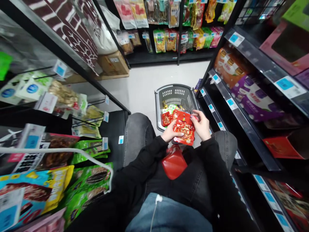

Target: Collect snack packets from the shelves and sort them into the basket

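Note:
I crouch in a shop aisle with both hands over my knees. My left hand point(170, 132) and my right hand point(201, 125) together grip a red snack packet point(184, 131), fingers curled round its edges. Just beyond them a grey shopping basket point(175, 93) stands on the floor with several red and green packets point(169, 113) inside. Another red packet point(174, 161) lies in my lap, below the one I hold.
Shelves close in on both sides: green, yellow and blue snack bags point(89, 180) hang at left, orange and purple boxes point(251, 96) fill the right shelves. A cardboard box point(113, 63) sits at the far left. The pale floor point(145, 83) runs ahead to another rack of packets.

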Demonstrator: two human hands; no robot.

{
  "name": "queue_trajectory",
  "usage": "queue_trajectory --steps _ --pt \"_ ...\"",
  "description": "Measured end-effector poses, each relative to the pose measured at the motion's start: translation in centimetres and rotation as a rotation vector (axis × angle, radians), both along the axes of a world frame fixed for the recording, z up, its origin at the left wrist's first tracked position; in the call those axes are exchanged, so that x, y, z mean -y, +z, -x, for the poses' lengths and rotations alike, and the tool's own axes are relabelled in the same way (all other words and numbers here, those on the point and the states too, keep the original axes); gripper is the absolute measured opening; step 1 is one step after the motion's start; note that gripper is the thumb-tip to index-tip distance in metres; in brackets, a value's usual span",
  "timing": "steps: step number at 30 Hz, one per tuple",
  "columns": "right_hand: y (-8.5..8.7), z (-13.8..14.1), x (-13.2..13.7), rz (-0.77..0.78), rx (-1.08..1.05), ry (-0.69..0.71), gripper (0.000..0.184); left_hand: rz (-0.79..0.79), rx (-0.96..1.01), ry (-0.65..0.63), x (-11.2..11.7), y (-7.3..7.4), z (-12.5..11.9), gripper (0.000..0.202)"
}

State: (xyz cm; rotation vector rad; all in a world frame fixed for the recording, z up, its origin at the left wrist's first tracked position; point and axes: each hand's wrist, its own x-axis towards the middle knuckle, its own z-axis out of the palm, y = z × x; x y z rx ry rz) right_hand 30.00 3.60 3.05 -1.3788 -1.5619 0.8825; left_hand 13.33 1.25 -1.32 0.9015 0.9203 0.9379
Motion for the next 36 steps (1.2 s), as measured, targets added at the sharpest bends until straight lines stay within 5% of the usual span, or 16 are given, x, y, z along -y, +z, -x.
queue_trajectory --steps 5,9,13,18,24,36 --pt "-3.7 1.4 1.8 0.13 -0.345 -0.086 0.059 -0.21 -0.038 0.167 -0.7 -1.0 0.1 0.096" --pt "-4.8 1.5 2.0 0.117 -0.339 -0.095 0.049 -0.161 -0.074 0.182 -0.9 -1.4 -0.1 0.088" --pt "-5.2 1.4 1.5 0.133 -0.319 -0.061 0.029 -0.165 -0.154 0.175 -0.9 -1.1 -0.1 0.069" --pt "-5.2 1.4 1.3 0.042 -0.214 -0.136 0.03 -0.069 -0.253 -0.029 -0.9 -1.1 0.1 0.051" --pt "-4.8 0.2 1.2 0.291 -0.189 0.13 0.036 -0.126 -0.344 -0.019 -0.8 -1.7 0.2 0.051" --pt "-5.2 0.4 1.3 0.215 -0.172 0.067 0.031 -0.236 -0.487 0.034 -0.9 -1.8 0.2 0.044"
